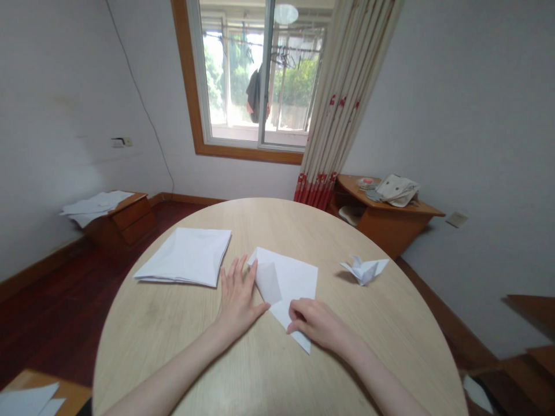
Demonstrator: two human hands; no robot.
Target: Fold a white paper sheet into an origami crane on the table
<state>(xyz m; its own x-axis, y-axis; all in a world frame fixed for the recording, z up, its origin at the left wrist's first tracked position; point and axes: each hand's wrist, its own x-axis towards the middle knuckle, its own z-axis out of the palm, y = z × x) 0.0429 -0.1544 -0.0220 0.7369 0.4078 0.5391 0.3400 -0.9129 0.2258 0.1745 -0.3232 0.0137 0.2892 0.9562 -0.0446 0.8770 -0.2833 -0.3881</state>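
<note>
A partly folded white sheet of paper (299,274) lies on the round wooden table in front of me. One flap is turned over along its left side. My left hand (240,294) rests with fingers spread, its index finger and thumb touching the paper's left edge. My right hand (314,320) is closed, its curled fingers and thumb gripping the lower part of the sheet near the pointed corner. A folded paper crane (365,270) stands apart on the right. To the left of my left hand is a stack of white paper (186,254).
The round table (147,346) has a curved edge. Beyond it stand a small cabinet (130,219) with papers at the left and a corner shelf (390,222) holding a bag at the right. A window and a curtain (336,115) are behind.
</note>
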